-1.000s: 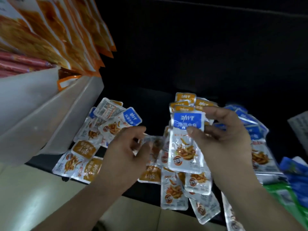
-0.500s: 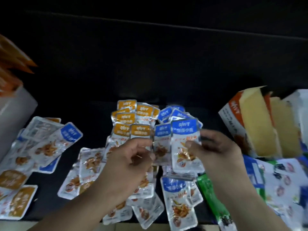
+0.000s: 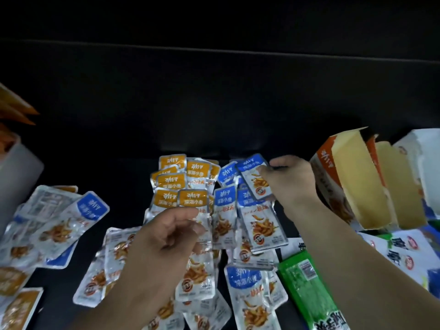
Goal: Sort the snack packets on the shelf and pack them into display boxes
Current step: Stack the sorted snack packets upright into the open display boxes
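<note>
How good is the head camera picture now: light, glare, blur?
Head view: dim, the shelf nearly black at the back; the foil packets glint, washing out print; the right hand and the blue packet it pinches look soft; the wide lens seems to bend the open box at right.

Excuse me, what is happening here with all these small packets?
A person is sorting snack packets on a dark shelf. The right hand pinches a blue packet over the blue group, beside an open box. The left hand has curled fingers at the orange packets in the middle; whether it grips one is unclear. Many packets lie loose around them.
</note>
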### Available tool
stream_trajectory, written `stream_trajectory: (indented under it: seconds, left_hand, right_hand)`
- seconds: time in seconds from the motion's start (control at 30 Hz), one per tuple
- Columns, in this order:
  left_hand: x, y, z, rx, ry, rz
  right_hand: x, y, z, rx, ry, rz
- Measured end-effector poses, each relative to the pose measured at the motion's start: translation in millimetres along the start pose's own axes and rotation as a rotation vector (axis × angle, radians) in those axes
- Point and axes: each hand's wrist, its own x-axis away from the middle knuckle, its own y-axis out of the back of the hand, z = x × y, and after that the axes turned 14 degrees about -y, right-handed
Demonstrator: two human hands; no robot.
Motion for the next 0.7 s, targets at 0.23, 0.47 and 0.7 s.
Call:
stream_trajectory:
  seconds: [0.23,0.47,0.7]
  left_hand:
    - [18,54,13,-0.222,-0.062,-0.028]
    - [37,119,78,-0.878,0.092,-0.099]
    - [35,126,89,-0.700,0.146,-0.107]
  right_hand:
    - [9,16,-18,0.253,0.235,0.080]
    - [39,4,-23,0.146,0.280,0.053]
    - [108,-25,-19,0.218,0.635,0.021]
